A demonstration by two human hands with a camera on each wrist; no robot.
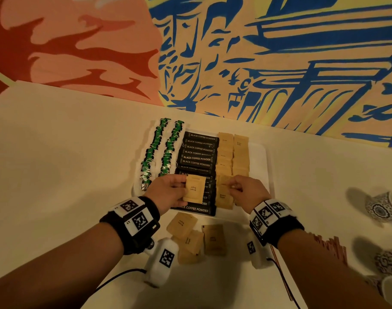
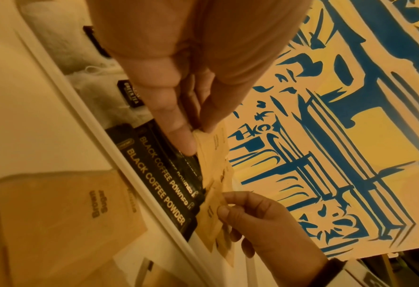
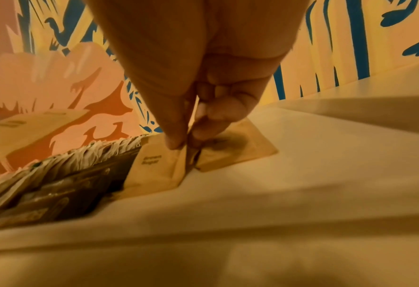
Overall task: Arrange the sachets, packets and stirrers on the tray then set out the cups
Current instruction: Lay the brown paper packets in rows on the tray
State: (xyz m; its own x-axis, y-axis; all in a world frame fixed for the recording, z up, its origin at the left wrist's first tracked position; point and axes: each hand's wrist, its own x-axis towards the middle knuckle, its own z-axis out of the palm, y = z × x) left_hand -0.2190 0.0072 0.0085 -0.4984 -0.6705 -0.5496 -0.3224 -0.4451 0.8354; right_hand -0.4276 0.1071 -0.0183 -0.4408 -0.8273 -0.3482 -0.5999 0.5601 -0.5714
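A white tray (image 1: 260,157) holds two rows of green-tagged tea bags (image 1: 166,148), a row of black coffee powder packets (image 1: 198,152) and two rows of brown sugar sachets (image 1: 233,152). My left hand (image 1: 185,188) pinches one brown sugar sachet (image 1: 194,191) by its left edge above the coffee packets (image 2: 159,178). My right hand (image 1: 231,186) pinches the edge of another sachet (image 1: 225,182) at the near end of the sugar rows. In the right wrist view, thumb and finger of that hand (image 3: 185,143) grip this sachet (image 3: 154,167) as it rests in the tray.
Three loose brown sugar sachets (image 1: 214,239) lie on the table just in front of the tray. A bundle of stirrers (image 1: 331,246) lies at the right by my right forearm. Patterned cups (image 1: 382,206) stand at the right edge. A painted wall rises behind the table.
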